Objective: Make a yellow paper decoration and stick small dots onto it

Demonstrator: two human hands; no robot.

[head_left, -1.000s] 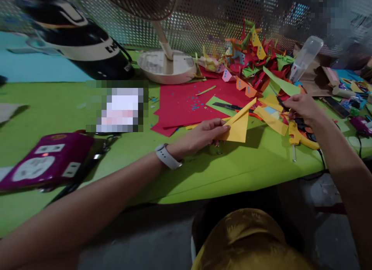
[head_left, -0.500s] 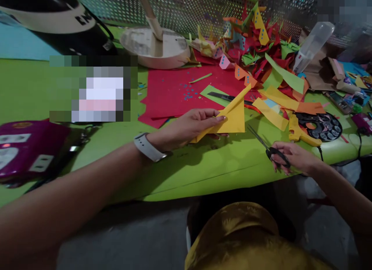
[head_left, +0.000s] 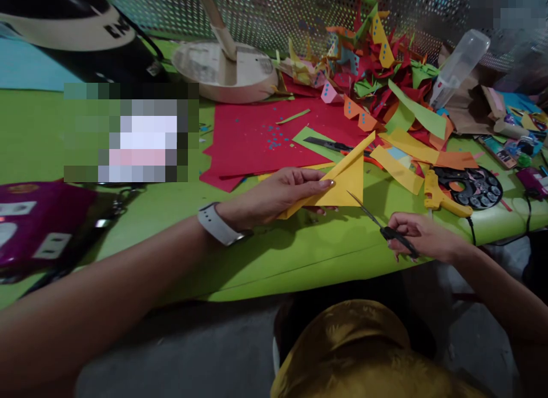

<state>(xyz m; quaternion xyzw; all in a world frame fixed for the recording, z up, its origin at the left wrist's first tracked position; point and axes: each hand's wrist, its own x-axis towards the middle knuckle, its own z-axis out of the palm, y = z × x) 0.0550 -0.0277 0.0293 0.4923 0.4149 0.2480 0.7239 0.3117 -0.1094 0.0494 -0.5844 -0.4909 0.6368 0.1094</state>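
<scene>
My left hand [head_left: 295, 189] pinches a folded sheet of yellow paper [head_left: 349, 178] between thumb and fingers, above the front part of the green table. A rolled or folded strip runs along the paper's upper slanting edge. In my right hand [head_left: 422, 235] are black-handled scissors [head_left: 368, 212], my fingers wrapped round the handles. The blades point up and left, and their tip overlaps the lower right part of the paper in view. Whether the blades touch it I cannot tell. Behind the paper lies a black utility knife [head_left: 323, 143] on a light green piece of paper.
Red paper [head_left: 246, 129] with blue specks lies behind my left hand. A heap of folded coloured paper [head_left: 385, 72] stands against the mesh. At right are a yellow glue gun [head_left: 443, 197] and a black round object [head_left: 482, 187]; at left, a purple power socket box [head_left: 51, 221].
My right hand has brought the scissors left and slightly up, so their tip now overlaps the yellow paper. My left hand with the paper has dropped slightly in view.
</scene>
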